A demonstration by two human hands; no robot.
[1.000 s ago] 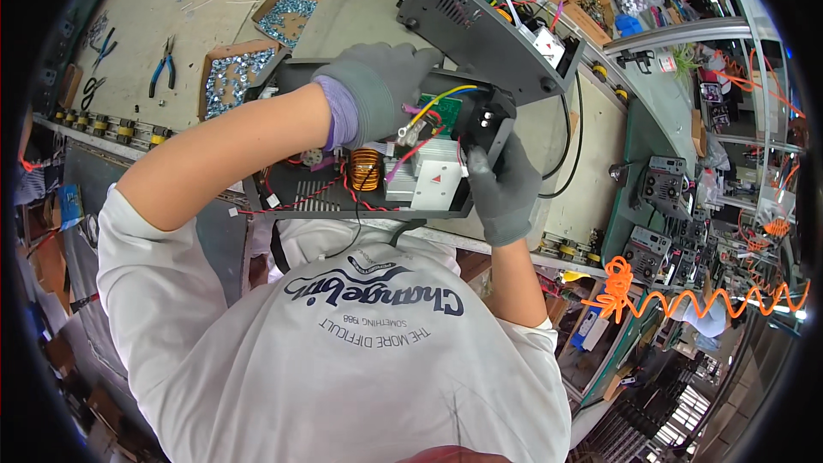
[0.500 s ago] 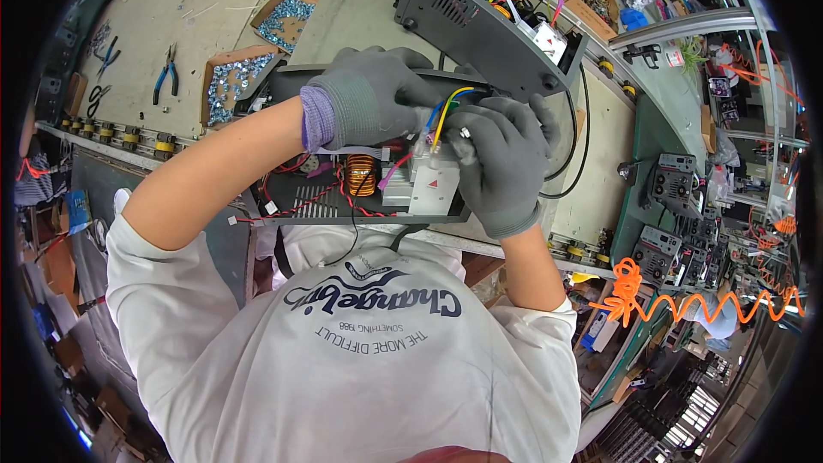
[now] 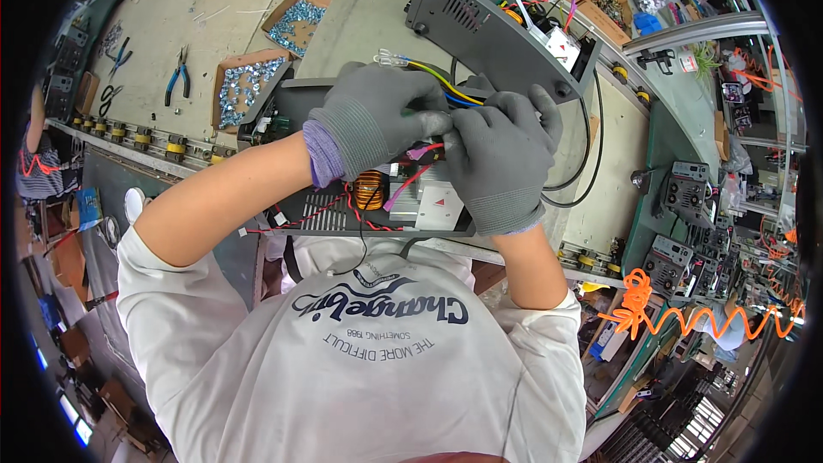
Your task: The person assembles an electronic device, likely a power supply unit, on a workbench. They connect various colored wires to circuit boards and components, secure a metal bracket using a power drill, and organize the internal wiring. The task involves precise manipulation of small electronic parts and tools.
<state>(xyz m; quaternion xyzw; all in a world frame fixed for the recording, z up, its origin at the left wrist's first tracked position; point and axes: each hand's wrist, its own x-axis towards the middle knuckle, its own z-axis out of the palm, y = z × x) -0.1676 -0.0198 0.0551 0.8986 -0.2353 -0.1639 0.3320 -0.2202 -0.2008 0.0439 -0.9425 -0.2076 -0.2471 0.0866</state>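
An open chassis (image 3: pixel 343 206) lies on the bench (image 3: pixel 146 34) before the person. Behind it, to the right, stands a second unit (image 3: pixel 489 30). To the left sit two boxes of screws (image 3: pixel 244 86), with pliers (image 3: pixel 178 75) further left.

Your workbench (image 3: pixel 360 9) is a long pale table. On it sit two cardboard boxes of screws (image 3: pixel 244 86), blue-handled pliers (image 3: pixel 177 75), a dark grey metal case (image 3: pixel 493 21) and an open black box of wires (image 3: pixel 369 201) near you.
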